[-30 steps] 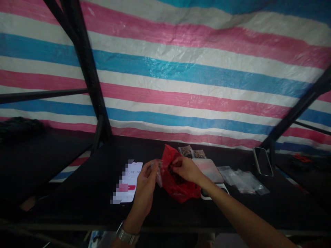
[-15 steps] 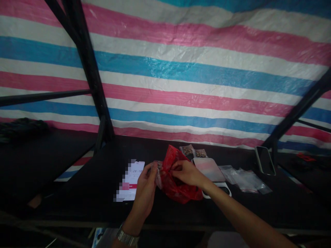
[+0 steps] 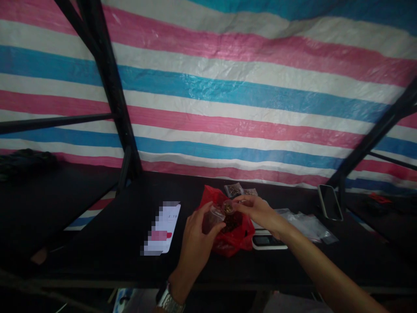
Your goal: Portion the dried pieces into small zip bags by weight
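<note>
My left hand (image 3: 198,226) is closed on a small clear plastic bag (image 3: 215,214), thumb and fingers at either side of its mouth. Beside the bag's mouth, my right hand (image 3: 257,213) pinches a small round clear cup (image 3: 228,207) with brownish bits in it. Both are above a red plastic bag (image 3: 233,248), which lies open and holds many dark little pieces (image 3: 232,222). Right of the red bag is a white digital scale (image 3: 269,241), its plate partly hidden by my right hand and forearm.
Two small filled bags (image 3: 233,190) lie behind the red bag. Flat clear bags (image 3: 308,226) are spread right of the scale. A phone (image 3: 330,202) leans near the right-hand post, and a lit phone (image 3: 172,226) lies at left. Striped sheeting (image 3: 228,121) hangs behind the black table.
My right hand has come up from the red bag with the small cup and is now at the clear bag. My left hand has moved right, and the red bag's mouth now shows its contents.
</note>
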Action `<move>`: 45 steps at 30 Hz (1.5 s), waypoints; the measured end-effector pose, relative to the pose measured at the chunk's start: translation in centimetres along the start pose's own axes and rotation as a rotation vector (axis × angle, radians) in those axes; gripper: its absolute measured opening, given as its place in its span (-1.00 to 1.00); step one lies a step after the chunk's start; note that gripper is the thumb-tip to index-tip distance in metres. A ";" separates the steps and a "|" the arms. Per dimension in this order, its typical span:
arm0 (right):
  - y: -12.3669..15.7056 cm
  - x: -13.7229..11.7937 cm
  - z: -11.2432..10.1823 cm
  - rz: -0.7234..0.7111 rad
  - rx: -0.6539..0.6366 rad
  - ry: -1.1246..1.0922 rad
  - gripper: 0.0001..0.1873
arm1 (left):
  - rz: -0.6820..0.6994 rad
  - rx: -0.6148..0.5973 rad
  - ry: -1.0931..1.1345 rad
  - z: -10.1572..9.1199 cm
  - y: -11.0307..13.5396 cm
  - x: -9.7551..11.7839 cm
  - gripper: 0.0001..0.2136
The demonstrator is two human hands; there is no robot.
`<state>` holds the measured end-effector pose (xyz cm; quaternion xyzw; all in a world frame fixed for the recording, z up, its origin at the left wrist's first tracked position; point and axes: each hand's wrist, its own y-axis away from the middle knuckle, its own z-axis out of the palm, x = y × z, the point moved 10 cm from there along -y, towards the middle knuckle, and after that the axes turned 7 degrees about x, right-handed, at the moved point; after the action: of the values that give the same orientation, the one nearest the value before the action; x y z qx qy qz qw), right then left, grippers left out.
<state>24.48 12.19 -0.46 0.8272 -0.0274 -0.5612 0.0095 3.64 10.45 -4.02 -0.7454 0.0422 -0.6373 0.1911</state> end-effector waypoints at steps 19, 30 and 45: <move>3.6 -7.3 1.9 -0.563 0.198 0.464 -0.62 | 0.082 -0.038 0.029 2.7 0.1 -0.6 -0.55; 1.9 -6.2 0.4 -0.424 0.284 0.704 -0.84 | 0.022 0.076 0.123 0.4 -0.4 -0.2 -0.53; -4.1 -0.6 6.6 -0.174 0.119 0.812 -0.78 | -0.178 -0.055 0.079 -0.4 1.0 -3.1 -0.52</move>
<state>18.28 16.38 -2.58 0.9795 0.0162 -0.1857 -0.0758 2.88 10.39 -7.18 -0.7255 0.0006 -0.6791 0.1115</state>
